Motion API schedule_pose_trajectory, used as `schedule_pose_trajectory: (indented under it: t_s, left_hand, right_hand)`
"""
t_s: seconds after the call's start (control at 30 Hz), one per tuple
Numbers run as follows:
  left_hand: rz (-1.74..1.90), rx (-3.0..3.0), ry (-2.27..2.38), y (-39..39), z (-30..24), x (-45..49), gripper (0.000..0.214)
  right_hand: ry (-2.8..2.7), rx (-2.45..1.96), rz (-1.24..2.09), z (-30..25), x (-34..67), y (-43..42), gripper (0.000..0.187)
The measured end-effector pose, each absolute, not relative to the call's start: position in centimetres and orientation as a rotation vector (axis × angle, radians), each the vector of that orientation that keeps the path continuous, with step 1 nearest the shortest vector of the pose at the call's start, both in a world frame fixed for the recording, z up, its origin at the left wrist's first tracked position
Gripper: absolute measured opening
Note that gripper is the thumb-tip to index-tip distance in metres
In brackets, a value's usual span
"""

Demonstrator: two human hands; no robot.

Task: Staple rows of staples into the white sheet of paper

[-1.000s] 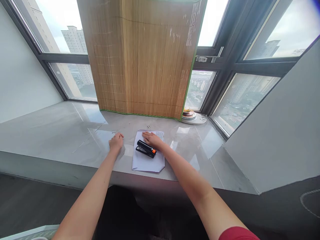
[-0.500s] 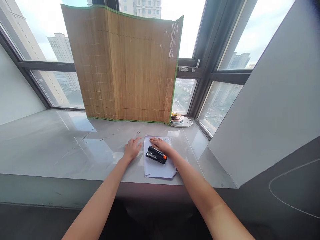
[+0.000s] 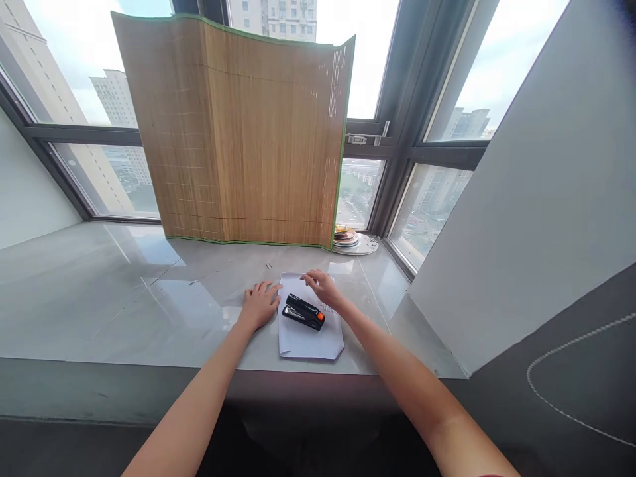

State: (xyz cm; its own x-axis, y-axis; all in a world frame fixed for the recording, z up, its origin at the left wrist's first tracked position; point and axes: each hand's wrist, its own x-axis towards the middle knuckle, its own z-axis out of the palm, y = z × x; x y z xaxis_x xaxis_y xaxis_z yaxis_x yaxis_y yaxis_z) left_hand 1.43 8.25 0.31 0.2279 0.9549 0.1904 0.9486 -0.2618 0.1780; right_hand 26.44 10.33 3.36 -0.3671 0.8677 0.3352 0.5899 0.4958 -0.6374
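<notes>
Stapler [image 3: 303, 312] lying near sill [image 3: 99, 318] front edge | looking stiff, wanting mid-body hold | left grip [image 3: 261, 306] resting spread, right grip [image 3: 320, 287]: can't tell

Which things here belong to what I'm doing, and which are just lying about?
Probably in use:
White paper, left hand at its edge, right hand over it
Black stapler on the paper

Probably just lying about:
Bamboo mat behind
Stacked plates beside it
Small slivers beyond the paper
</notes>
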Motion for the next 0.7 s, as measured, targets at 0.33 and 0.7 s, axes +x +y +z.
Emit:
schedule_pose_trajectory:
  t_s: [0.33, 0.7]
  left_hand:
    - [0.394, 2.452, 1.911, 8.5, 0.0, 1.7, 0.047]
    - [0.355, 2.453, 1.908, 8.7, -0.3, 1.6, 0.046]
  right_hand:
    - [-2.327, -1.122, 0.51, 4.3, 26.5, 4.1, 0.026]
    - [-2.344, -0.921, 0.849, 7.8, 44.2, 8.4, 0.037]
